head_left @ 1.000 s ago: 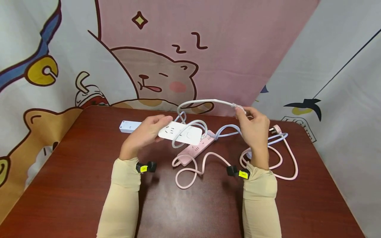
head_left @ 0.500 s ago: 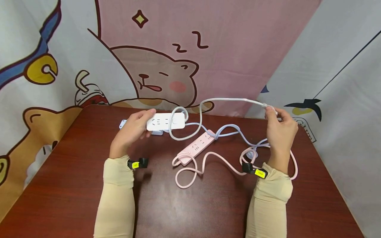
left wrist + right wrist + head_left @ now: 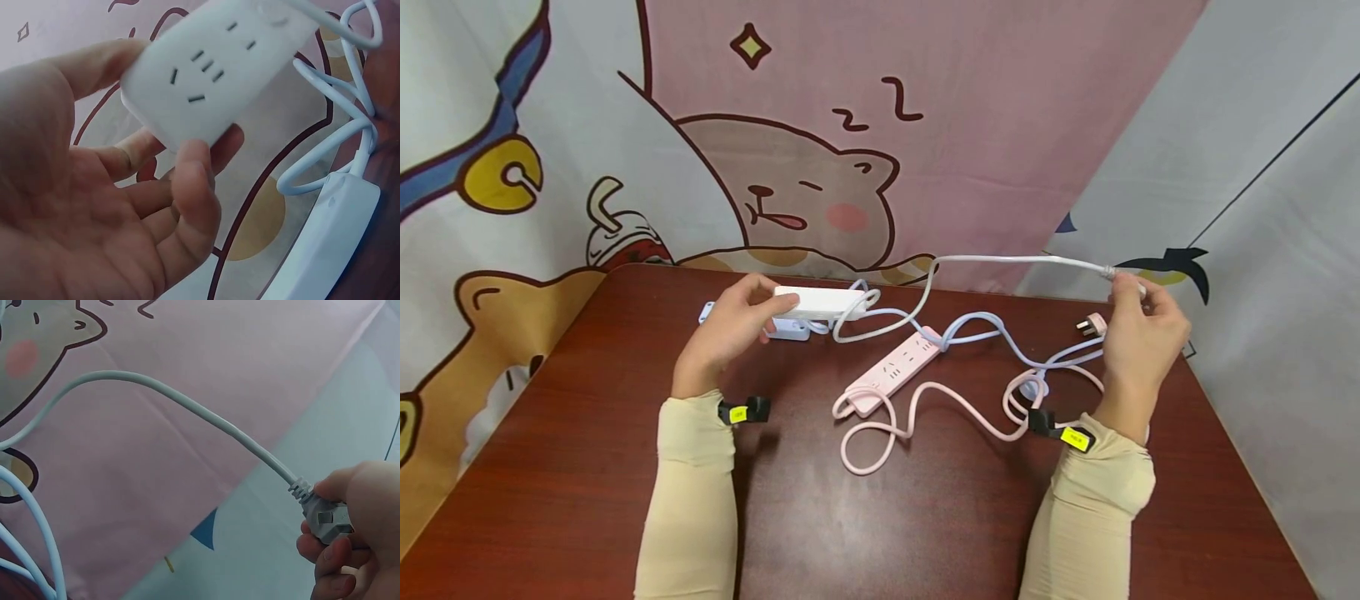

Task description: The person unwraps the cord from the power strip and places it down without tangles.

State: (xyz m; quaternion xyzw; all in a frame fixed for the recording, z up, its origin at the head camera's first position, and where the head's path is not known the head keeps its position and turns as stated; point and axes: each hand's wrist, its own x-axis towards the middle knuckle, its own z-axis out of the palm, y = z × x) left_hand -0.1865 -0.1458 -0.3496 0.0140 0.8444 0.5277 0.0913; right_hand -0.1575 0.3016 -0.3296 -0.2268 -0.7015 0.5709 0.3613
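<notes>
My left hand [image 3: 730,329] grips one end of a white power strip [image 3: 820,302], raised over the back of the table. In the left wrist view the strip's socket slots [image 3: 206,65] show, with thumb and fingers around its near end. At the right, my right hand [image 3: 1142,346] pinches the strip's white plug [image 3: 328,519] near its ribbed neck. Between the hands the white cord [image 3: 1015,258] arches up and loops once beside the strip. A blue power strip [image 3: 790,330] lies behind and below the left hand, partly hidden.
A pink power strip [image 3: 895,367] lies mid-table, its pink cord [image 3: 868,472] curling in front and to the right. The blue cord [image 3: 977,317] crosses over to the blue plug [image 3: 1036,387]. A pink plug [image 3: 1090,325] lies by the right hand. A patterned curtain [image 3: 1000,125] hangs behind.
My right hand has moved right with the plug, stretching the white cord wider. My left hand has shifted left and tilted the white strip, so its sockets no longer show in the head view.
</notes>
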